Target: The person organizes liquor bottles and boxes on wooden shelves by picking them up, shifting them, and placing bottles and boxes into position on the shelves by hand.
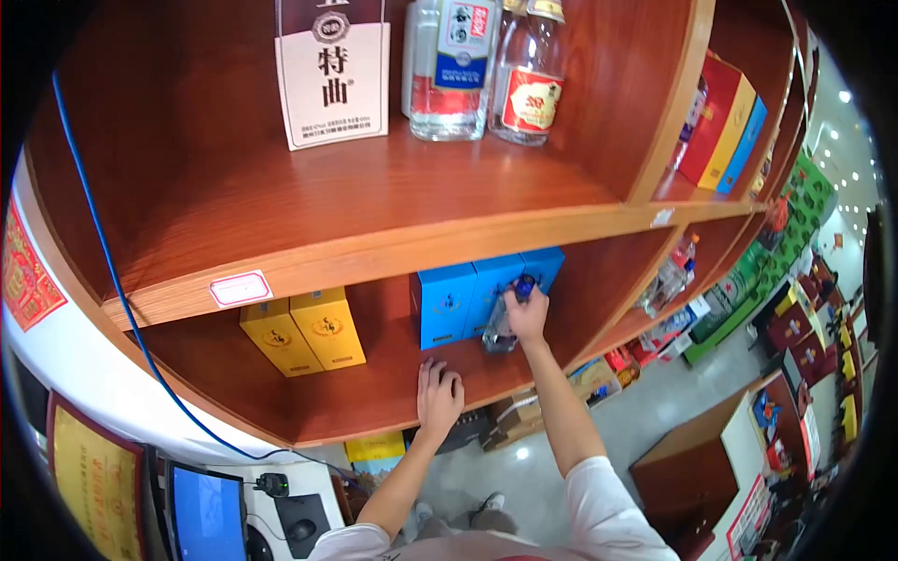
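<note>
Bottle (501, 332) in the right hand (527, 313), before blue boxes (447, 304)

Was clear, with a dark blue cap (526, 282), and leaned in this view, base toward the lower left. Was clasped around the upper part by the right hand, with fingers curled firmly inward. Sat just in front of the middle and right of three blue boxes, over the lower shelf (374, 404); could not tell contact between base and board from a small gap.

Noted the left hand (440, 395) near the shelf's front edge, left of the bottle, back upward, with fingers bent and slightly apart.

Farther left, showed two yellow boxes (323, 329) side by side on the same board. Overhead, on the upper shelf (393, 192), held a tall white-and-dark carton (334, 89), a blue-labelled bottle (454, 79) and a red-labelled bottle (531, 105), all upright. Bore a pink-edged tag (240, 288) along the front edge below. At far left, included a hanging blue cable (94, 208); at lower left, a lit monitor (208, 510) and a mouse (301, 530).
</note>
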A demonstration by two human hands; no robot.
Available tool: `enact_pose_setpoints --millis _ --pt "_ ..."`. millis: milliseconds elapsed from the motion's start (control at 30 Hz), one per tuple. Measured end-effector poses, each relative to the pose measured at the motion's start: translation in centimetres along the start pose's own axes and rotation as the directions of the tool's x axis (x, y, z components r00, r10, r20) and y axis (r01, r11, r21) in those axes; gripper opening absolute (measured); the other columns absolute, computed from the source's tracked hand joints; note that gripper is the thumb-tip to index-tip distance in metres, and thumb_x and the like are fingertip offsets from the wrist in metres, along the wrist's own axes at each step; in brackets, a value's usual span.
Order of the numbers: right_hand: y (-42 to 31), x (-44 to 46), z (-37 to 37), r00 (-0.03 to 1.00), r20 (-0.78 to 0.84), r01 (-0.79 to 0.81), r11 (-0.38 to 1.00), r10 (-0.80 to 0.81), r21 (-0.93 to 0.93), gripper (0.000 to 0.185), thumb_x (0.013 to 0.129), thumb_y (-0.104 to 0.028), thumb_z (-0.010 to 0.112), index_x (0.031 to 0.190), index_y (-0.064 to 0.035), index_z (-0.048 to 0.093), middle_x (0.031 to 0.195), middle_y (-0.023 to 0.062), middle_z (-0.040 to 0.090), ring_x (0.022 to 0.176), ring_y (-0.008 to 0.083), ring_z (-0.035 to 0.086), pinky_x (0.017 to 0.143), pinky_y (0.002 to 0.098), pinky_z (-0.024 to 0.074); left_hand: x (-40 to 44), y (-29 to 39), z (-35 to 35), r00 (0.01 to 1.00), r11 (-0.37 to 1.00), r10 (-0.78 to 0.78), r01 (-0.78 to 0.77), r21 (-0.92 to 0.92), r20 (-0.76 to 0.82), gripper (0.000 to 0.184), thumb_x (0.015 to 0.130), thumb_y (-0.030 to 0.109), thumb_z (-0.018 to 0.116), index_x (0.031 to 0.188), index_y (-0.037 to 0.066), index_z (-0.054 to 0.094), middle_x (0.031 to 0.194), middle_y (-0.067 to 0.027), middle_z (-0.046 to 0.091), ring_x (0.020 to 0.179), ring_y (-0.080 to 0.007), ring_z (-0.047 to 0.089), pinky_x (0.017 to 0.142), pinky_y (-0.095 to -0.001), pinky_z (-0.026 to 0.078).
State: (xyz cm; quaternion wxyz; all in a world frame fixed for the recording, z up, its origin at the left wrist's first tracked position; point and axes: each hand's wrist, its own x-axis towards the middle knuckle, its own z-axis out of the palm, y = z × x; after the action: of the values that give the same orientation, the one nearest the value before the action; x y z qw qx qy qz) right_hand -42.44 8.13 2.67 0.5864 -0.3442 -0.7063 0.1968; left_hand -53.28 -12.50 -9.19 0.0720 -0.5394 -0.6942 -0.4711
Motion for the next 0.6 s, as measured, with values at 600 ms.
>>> enact_pose_setpoints --millis 600 --pt "-1.4 0.3 -0.8 0.998 0.052 -0.042 0.998 0.04 0.035 0.024 0.084 -0.022 0.071 0.096 -0.0012 0.068 0.085 0.0211 0.073 0.084 0.0397 0.073 0.073 0.0484 0.0557 0.2 0.7 0.2 0.992 0.994 0.109 -0.109 0.001 -0.063 0.007 0.083 0.01 0.07 0.089 0.006 0.07 0.111 -0.015 0.066 0.122 -0.0369 0.058 0.118 -0.0559 0.037"
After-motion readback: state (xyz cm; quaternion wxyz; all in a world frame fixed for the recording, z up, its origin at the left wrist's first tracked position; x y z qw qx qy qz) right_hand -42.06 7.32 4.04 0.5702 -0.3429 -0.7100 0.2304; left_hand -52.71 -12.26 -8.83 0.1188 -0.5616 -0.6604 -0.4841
